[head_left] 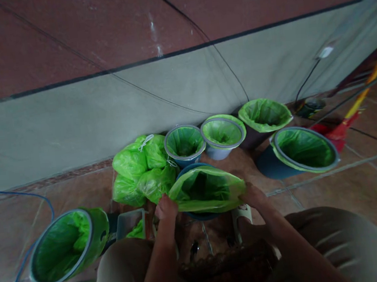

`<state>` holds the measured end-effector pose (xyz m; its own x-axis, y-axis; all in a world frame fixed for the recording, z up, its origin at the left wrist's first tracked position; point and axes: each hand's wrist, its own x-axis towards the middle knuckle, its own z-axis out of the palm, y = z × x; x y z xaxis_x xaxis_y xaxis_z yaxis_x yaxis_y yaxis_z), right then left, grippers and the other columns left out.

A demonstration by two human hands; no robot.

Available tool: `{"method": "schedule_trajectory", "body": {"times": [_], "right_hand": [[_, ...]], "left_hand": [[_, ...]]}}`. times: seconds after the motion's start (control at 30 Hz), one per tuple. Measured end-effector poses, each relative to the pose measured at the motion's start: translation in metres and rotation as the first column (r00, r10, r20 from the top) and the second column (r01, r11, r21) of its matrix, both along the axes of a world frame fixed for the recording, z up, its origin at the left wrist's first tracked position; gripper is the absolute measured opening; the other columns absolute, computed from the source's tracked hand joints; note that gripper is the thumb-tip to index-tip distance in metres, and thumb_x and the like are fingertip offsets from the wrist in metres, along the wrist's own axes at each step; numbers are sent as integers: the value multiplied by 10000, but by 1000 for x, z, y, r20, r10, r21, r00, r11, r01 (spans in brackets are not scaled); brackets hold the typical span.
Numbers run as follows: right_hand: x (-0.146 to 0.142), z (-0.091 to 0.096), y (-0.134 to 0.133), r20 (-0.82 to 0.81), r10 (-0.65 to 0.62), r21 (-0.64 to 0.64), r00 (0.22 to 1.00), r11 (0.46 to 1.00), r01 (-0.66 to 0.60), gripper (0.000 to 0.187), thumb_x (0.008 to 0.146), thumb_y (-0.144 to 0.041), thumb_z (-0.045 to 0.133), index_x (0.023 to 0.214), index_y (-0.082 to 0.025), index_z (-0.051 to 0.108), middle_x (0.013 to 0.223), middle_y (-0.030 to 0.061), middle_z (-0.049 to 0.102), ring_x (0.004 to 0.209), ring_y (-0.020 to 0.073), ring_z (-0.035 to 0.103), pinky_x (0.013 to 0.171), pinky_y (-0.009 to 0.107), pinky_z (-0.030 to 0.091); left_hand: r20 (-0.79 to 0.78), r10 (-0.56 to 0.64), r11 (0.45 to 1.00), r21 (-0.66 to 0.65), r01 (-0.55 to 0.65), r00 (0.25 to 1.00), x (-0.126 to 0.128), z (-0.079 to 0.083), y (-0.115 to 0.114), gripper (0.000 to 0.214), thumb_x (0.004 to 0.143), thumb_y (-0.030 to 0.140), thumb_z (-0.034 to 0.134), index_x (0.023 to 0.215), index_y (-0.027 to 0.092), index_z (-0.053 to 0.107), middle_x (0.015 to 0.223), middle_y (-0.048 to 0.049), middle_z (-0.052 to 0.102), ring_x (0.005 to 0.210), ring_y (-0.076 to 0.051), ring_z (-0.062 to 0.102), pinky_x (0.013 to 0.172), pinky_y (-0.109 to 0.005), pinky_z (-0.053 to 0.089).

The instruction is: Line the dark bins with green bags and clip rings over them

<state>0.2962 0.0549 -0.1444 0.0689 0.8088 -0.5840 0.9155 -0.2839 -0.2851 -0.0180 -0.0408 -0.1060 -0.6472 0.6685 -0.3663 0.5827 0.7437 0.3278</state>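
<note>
Left hand (165, 207) and right hand (253, 195) were set apart, each clamped on the rim of a thin green plastic liner bag (207, 188), at 9 and 3 o'clock. The bag sat in a round blue bin (198, 216) on the reddish tiled floor (315, 190). Knotted green bags (138, 173) lay at 10 o'clock. Lined bins (184, 142) ran from 12 to 2 along the grey wall (72, 126).

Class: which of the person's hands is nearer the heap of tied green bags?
Left. The left hand holds the edge of the green liner right beside the heap of tied green bags; the right hand holds the liner's far edge, across the bin from the heap.
</note>
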Motion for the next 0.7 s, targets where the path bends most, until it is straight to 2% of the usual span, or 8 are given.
{"method": "schedule_trajectory", "body": {"times": [0.07,0.13,0.2,0.3,0.43,0.53,0.6,0.7], "right_hand": [[-21,12,9,69,77,189,995,978,-89,718,780,-268,671,1450,-108,473,1305,222,618,1187,339,605,914,397,487],[-46,25,21,93,236,324,967,911,-253,769,797,-260,671,1505,-120,408,1398,210,551,1295,340,506,1016,412,422],[-69,36,35,76,383,373,921,845,-382,691,841,-270,646,1496,-186,443,1447,167,522,1322,335,464,1044,427,390],[-93,42,54,71,478,375,875,801,-467,370,932,-282,555,1282,-208,650,1330,140,623,1249,312,522,1014,403,392],[-99,30,73,-69,563,275,824,805,-526,275,968,-285,497,903,-171,738,912,94,726,888,209,638,794,284,422],[-97,15,85,-302,589,110,750,803,-586,266,900,-265,583,692,-154,706,652,18,647,610,124,542,619,242,362],[-97,7,96,-372,567,91,735,810,-579,275,882,-237,582,652,-140,699,594,1,613,548,99,488,582,237,333],[-104,-2,115,-345,536,204,771,844,-496,256,903,-230,542,751,-138,727,688,24,668,606,109,525,595,233,334]], "left_hand": [[-80,-32,998,-50,28,996,6,12,10,533,807,161,615,1336,104,580,1319,-282,610,1251,-433,574,979,-533,480],[-130,-128,992,0,129,983,13,19,26,629,819,205,642,1427,126,499,1433,-255,535,1330,-411,507,1038,-520,446],[-142,-243,965,65,254,960,19,19,45,617,834,235,654,1427,159,503,1442,-209,546,1330,-372,511,1071,-497,422],[-93,-323,937,110,332,942,23,7,71,396,893,222,586,1286,195,625,1305,-158,662,1243,-315,591,1065,-447,420],[114,-323,942,130,308,939,8,-13,89,191,920,219,541,949,207,729,965,-112,748,1043,-256,686,969,-351,467],[248,-334,942,111,316,909,-14,-22,95,165,793,139,659,641,201,671,643,-49,661,867,-238,696,873,-319,489],[299,-330,944,98,315,895,-28,-25,100,242,713,94,703,517,195,604,486,-3,541,714,-211,662,784,-301,490],[350,-316,949,122,292,882,-41,-29,110,229,736,123,688,526,184,620,468,25,508,591,-157,582,676,-268,452]]}}
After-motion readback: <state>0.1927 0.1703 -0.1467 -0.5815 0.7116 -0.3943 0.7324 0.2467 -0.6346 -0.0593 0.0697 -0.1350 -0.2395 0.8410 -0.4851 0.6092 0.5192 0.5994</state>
